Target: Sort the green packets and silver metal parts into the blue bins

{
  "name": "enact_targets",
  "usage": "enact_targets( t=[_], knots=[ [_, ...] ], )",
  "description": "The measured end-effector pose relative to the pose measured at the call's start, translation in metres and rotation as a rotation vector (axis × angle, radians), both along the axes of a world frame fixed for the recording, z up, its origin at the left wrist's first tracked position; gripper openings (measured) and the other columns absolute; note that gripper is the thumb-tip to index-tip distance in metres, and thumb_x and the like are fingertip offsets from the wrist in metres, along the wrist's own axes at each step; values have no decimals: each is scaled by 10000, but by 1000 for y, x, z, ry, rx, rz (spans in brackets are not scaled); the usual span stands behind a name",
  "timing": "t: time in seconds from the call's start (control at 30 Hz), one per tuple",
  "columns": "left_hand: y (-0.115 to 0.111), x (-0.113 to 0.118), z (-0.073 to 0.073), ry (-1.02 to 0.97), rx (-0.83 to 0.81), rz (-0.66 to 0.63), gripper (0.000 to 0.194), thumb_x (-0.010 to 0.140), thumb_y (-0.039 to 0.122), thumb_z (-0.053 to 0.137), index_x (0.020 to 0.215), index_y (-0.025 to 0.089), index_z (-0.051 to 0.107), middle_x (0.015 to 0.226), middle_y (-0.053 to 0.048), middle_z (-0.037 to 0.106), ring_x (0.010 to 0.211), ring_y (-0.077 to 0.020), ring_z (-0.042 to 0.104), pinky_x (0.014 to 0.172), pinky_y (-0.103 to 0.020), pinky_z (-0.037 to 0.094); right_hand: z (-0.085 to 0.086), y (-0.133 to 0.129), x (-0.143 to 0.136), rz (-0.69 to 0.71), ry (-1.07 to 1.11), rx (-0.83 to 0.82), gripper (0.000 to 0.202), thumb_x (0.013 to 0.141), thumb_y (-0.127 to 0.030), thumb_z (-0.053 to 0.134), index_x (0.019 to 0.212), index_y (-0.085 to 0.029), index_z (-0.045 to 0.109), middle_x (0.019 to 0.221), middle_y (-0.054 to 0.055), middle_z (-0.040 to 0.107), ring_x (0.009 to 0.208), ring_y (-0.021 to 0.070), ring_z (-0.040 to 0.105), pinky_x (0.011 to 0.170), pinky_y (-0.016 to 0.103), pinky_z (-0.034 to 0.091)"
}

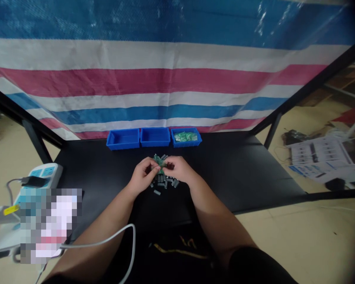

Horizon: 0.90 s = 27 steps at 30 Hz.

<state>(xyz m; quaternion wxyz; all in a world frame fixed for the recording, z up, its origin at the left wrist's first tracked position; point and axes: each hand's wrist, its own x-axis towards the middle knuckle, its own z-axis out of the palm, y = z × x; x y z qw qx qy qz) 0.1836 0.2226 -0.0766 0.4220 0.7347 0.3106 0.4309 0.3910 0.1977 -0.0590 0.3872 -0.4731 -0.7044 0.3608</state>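
In the head view, both hands meet over a black tabletop (225, 169), just in front of a row of three blue bins. The left hand (143, 175) and the right hand (179, 169) pinch a small green plastic packet (159, 159) between thumb and fingers, one hand at each side, with the fingertips close together. What the packet contains is too small to make out.

Beneath and around the fingertips lies a loose pile of small grey pieces (166, 180), a few of them showing beyond the packet on the side toward the bins. One grey piece (157, 192) lies apart from the pile, on the side nearer the person.

The left bin (123, 146) and the middle bin (155, 144) show their blue floors; the right bin (187, 144) holds shiny green packets (185, 137). Behind them hangs a striped tarp (136, 83) in blue, white and red.

At the left edge of the tabletop is a white power strip (56, 173) with a black plug (35, 181) in it. A white cable (106, 239) loops across the left forearm.
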Motion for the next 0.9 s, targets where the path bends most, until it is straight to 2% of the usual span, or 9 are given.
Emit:
enact_targets(
  t=[0.13, 0.3, 0.47, 0.7, 0.8, 0.9],
  knots=[
    [0, -1, 2, -5, -15, 1, 163, 933, 340, 681, 864, 195, 657, 847, -34, 593, 751, -164, 552, 673, -282, 432, 6, -2, 1, 37, -49, 82, 89, 815, -228, 695, 743, -203, 650, 719, -12, 592, 628, 125, 528, 589, 250, 400],
    [0, 0, 3, -57, -117, 29, 194, 932, 385, 685, 955, 193, 701, 864, -36, 626, 737, -154, 562, 670, -270, 440, 11, -5, -5, -8, 26, 130, 66, 844, -233, 665, 789, -207, 639, 750, -3, 612, 662, 138, 557, 634, 266, 438],
    [0, 0, 3, -170, -272, 21, 269, 916, 431, 705, 960, 166, 698, 790, -20, 641, 678, -128, 564, 638, -243, 452, 3, -4, -8, -50, 153, 43, 82, 832, -247, 675, 841, -200, 608, 734, -20, 593, 653, 126, 544, 619, 250, 435],
    [1, 3, -1, -279, -377, 17, 322, 817, 403, 813, 1000, 161, 707, 748, 1, 632, 639, -112, 588, 601, -224, 500, -13, 3, -10, -183, 330, 18, 215, 837, -282, 690, 946, -244, 508, 746, -49, 552, 641, 118, 522, 619, 247, 441],
    [3, 3, -1, -285, -418, 48, 342, 793, 406, 829, 987, 153, 708, 744, -5, 656, 617, -116, 614, 612, -240, 533, -14, 6, -13, -158, 400, -61, 280, 825, -348, 727, 977, -253, 513, 759, -45, 573, 639, 124, 547, 627, 262, 477],
    [5, 3, 1, -282, -429, 109, 349, 793, 411, 821, 996, 147, 715, 770, -16, 682, 619, -118, 636, 630, -248, 547, -14, 8, -11, -88, 438, -177, 311, 803, -431, 760, 964, -232, 584, 808, -11, 631, 674, 140, 607, 657, 292, 530]
  ],
)
